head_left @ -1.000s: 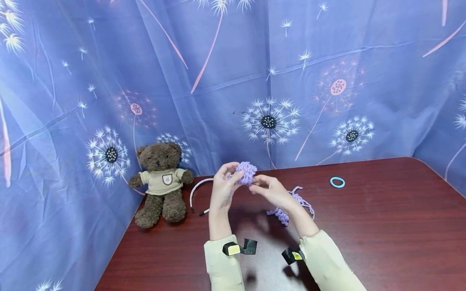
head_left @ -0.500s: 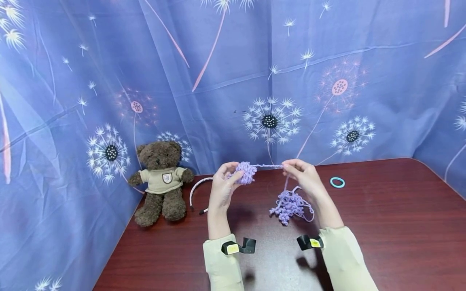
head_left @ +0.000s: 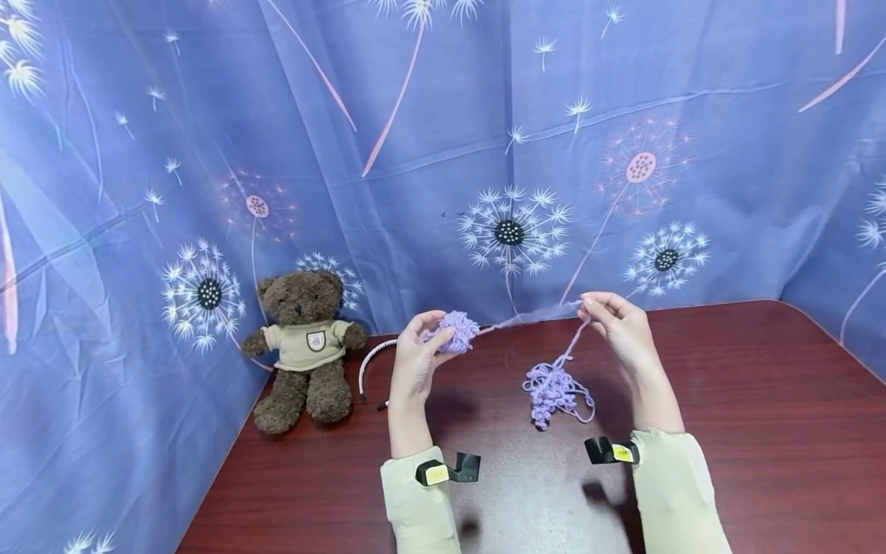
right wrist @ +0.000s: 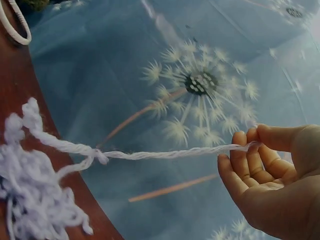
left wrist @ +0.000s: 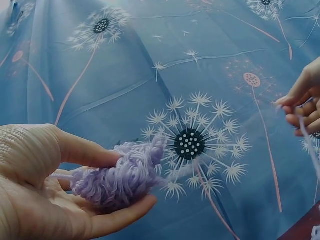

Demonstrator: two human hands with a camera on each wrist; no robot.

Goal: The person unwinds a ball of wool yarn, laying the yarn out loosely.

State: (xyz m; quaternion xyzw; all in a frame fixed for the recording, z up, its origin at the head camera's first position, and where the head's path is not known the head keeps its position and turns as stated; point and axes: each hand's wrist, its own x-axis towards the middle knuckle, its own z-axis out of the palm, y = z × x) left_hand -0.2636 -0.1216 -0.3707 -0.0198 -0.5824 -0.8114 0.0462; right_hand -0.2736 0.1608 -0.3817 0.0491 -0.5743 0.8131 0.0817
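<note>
I've got L hand point(head_left: 414, 360) pinching purple yarn bundle point(head_left: 460, 332) above worktop point(head_left: 498, 492), R hand point(head_left: 624, 329) pinching yarn strand point(right wrist: 165, 154) running down to loose tangle point(head_left: 554, 391) on worktop, brown teddy point(head_left: 301, 350) off to L.

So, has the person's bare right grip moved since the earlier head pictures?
Yes. In the head view, the right grip has shifted rightward and slightly upward, farther from the brown plush teddy bear on the left.

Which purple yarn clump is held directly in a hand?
The compact ball in the left hand; the looser tangle only has a strand running up to the right hand.
</note>
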